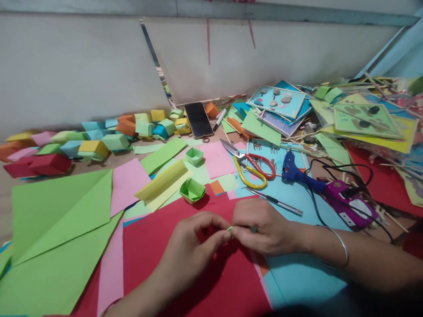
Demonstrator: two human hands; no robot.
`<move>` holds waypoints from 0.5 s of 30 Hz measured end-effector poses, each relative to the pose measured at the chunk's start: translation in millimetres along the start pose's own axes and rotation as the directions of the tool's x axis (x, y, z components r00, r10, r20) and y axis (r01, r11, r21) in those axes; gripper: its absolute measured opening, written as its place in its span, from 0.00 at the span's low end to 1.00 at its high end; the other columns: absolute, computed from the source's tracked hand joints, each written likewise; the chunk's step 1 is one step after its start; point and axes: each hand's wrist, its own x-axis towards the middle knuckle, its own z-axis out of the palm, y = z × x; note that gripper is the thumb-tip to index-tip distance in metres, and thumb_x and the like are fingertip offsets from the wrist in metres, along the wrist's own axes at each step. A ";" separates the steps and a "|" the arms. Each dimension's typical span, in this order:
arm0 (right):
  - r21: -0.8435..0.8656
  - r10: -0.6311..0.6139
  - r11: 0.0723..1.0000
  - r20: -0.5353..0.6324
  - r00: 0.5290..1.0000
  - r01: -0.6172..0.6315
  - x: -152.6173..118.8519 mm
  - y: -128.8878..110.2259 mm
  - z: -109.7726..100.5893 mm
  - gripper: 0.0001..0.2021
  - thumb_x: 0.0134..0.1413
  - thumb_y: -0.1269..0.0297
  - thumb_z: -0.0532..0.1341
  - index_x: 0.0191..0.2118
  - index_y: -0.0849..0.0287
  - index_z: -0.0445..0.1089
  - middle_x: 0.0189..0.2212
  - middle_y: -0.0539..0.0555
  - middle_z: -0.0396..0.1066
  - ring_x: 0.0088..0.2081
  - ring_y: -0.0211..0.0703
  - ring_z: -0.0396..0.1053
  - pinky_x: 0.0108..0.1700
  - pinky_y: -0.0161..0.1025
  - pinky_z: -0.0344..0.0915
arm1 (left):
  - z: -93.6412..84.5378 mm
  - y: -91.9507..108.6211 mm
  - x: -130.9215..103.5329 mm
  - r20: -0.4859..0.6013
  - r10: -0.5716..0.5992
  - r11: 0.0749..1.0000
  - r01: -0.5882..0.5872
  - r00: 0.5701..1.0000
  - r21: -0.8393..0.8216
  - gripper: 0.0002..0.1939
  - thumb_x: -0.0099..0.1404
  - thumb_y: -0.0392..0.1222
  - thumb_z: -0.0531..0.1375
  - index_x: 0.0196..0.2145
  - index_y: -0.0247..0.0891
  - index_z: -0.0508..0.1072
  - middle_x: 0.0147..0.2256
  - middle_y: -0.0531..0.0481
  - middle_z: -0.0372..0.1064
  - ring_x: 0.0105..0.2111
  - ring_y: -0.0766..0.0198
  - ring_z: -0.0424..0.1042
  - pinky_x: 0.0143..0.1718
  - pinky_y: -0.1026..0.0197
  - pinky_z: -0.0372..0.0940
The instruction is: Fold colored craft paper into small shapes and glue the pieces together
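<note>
Between the fingertips of my left hand (198, 239) and my right hand (263, 226) is a small strip of green paper (230, 229). Both hands pinch it, and most of it is hidden by the fingers. They are above a large red sheet (160, 256). Just beyond them stands an open green folded paper box (192, 191), with a smaller pale green paper box (195, 156) behind it. A craft knife (277, 202) lies beyond my right hand. Scissors (249, 161) with one red and one yellow handle rest farther back.
A blue glue gun (301, 175) with a black cord lies at right. Several coloured paper boxes (90, 148) line the back left, beside a phone (198, 120) and a marker (220, 119). Green sheets (58, 209) cover the left. Framed pebble pictures (277, 100) are stacked at back right.
</note>
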 end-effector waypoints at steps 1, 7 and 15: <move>0.004 0.010 1.000 0.002 1.000 -0.010 0.0 -0.3 -0.3 0.14 0.57 0.71 0.50 0.20 0.56 0.52 0.18 0.46 0.54 0.23 0.34 0.51 0.28 0.35 0.50 | -0.2 0.8 0.3 0.032 -0.044 0.998 0.045 0.999 -0.046 0.08 0.57 0.44 0.60 0.25 0.38 0.74 0.22 0.51 0.73 0.21 0.64 0.69 0.25 0.63 0.64; -0.133 -0.019 0.991 -0.022 1.000 0.015 -0.2 4.1 3.2 0.12 0.58 0.71 0.50 0.23 0.58 0.59 0.20 0.48 0.59 0.25 0.36 0.53 0.28 0.35 0.51 | 0.3 -2.3 1.0 -0.138 0.102 0.989 -0.085 0.985 0.123 0.08 0.57 0.42 0.59 0.23 0.38 0.75 0.22 0.50 0.73 0.24 0.62 0.69 0.27 0.62 0.64; -0.206 -0.085 0.977 -0.150 0.985 0.053 1.6 4.8 4.0 0.14 0.59 0.72 0.50 0.23 0.57 0.60 0.19 0.48 0.60 0.24 0.37 0.53 0.28 0.36 0.52 | 1.1 -6.0 1.4 -0.180 0.151 0.978 -0.121 0.972 0.167 0.09 0.59 0.42 0.59 0.25 0.39 0.76 0.25 0.48 0.76 0.26 0.60 0.72 0.30 0.61 0.66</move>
